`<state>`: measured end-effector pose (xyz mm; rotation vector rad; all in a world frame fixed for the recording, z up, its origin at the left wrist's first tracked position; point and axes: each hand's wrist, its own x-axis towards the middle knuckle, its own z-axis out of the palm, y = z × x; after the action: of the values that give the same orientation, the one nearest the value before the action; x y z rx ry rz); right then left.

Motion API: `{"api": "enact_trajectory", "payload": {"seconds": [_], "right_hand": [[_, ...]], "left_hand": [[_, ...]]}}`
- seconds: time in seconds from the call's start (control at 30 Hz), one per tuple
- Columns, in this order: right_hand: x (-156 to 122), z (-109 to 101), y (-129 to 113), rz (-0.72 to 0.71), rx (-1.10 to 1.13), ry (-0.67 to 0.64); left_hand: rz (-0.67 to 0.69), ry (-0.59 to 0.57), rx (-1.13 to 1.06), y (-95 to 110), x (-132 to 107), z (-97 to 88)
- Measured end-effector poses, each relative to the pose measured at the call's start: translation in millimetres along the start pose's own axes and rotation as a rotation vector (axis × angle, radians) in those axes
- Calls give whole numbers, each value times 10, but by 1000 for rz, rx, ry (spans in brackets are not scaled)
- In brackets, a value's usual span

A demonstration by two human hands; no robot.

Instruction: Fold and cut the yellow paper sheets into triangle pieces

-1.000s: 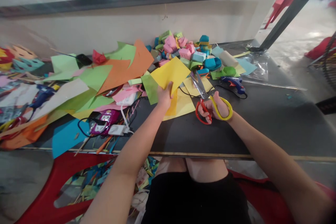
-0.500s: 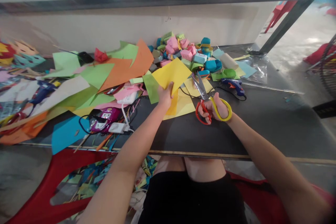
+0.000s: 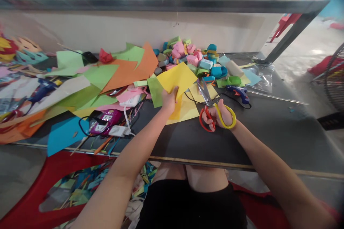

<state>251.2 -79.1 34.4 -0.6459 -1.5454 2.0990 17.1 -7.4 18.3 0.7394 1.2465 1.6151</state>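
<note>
Slight view shift, left hand [image 3: 169,101] with yellow paper [image 3: 178,76] in grasp, right hand [image 3: 223,113] with open scissors [image 3: 208,102].

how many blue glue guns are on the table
2. One blue glue gun lies to the right of the open scissors; the other glue gun lies at the far left, among paper. More may be hidden under the sheets.

L hand [image 3: 169,101] pinched, R hand [image 3: 218,115] thumb spread; arms [image 3: 141,143] fwd.
</note>
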Motion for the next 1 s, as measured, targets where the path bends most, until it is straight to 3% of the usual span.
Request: {"api": "enact_trajectory", "payload": {"seconds": [0.8,1.0], "right_hand": [[-22,-88,-14,24,24,-52],[-27,-91,-27,49,1,-12]], "left_hand": [[35,-31,4,1,-4,-21],[38,-35,36,21,-16,-31]]}}
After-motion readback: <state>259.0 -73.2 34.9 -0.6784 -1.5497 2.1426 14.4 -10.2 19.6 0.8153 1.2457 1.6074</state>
